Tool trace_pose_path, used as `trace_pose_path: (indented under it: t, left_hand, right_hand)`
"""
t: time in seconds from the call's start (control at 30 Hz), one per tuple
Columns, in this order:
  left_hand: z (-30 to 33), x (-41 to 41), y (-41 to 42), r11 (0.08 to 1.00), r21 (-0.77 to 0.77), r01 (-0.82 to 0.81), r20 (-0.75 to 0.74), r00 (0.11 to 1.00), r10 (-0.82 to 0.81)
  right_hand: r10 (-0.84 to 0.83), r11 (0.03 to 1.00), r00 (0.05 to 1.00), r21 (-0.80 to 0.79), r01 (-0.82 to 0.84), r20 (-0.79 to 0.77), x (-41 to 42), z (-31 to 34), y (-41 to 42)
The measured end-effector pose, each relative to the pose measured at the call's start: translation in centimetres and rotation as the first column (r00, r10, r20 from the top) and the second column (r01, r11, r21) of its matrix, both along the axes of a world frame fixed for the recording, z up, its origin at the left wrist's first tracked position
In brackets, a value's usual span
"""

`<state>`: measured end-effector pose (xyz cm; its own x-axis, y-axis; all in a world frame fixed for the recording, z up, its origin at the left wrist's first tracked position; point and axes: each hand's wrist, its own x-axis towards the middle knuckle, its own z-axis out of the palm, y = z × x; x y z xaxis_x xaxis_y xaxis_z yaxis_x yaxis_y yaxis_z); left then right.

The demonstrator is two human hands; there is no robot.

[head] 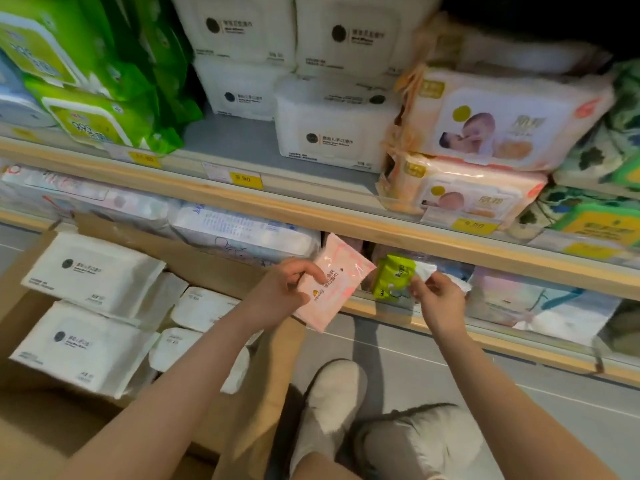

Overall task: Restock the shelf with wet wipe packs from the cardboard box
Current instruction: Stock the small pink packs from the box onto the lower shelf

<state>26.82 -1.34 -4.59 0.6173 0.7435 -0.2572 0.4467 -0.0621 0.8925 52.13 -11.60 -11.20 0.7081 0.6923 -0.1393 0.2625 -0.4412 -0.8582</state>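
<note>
Fingers of the left hand [284, 289] pinch a flat pink wipe pack [334, 282] at the front edge of the lower shelf [381, 308]. Beside it, the right hand [438, 299] pinches a small green pack [393, 277] against that same edge. White wet wipe packs [93, 271] fill the cardboard box [31, 441] at the left.

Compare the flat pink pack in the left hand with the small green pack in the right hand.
The flat pink pack is larger and thinner; the small green pack is smaller and chunkier. The left hand holds pink clear of the lower shelf; the right hand holds green at its edge. Both are soft plastic packs.
</note>
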Motion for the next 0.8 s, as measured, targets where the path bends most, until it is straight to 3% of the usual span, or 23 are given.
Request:
trace_pose_path:
  t: [0.13, 0.27, 0.53, 0.7, 0.8]
  left_hand:
    - [-1.4, 1.1, 0.1, 0.993, -0.073, -0.092, 0.068, 0.993, 0.097]
    - [-2.1, 2.2, -0.3, 0.983, -0.134, -0.122, 0.075, 0.988, 0.133]
    - [-2.5, 2.6, -0.5, 0.979, -0.168, -0.119, 0.061, 0.990, 0.131]
    - [-2.2, 2.5, -0.9, 0.974, -0.202, -0.107, 0.115, 0.985, 0.132]
    - [-2.1, 2.5, -1.1, 0.976, -0.195, -0.095, 0.107, 0.987, 0.117]
  right_hand:
    - [-0.024, 0.997, 0.975, 0.075, 0.007, 0.221, -0.4, -0.2, -0.5]
    - [0.031, 0.998, 0.952, 0.045, -0.046, 0.303, -0.6, -1.6, -0.7]
    - [0.045, 0.988, 0.970, -0.151, -0.008, 0.241, -0.2, -2.1, 0.1]
    - [-0.069, 0.998, 0.969, 0.025, 0.065, 0.235, -1.8, -1.0, -2.7]
    - [0.283, 0.956, 0.838, -0.074, -0.283, 0.467, -2.4, -1.3, -3.5]
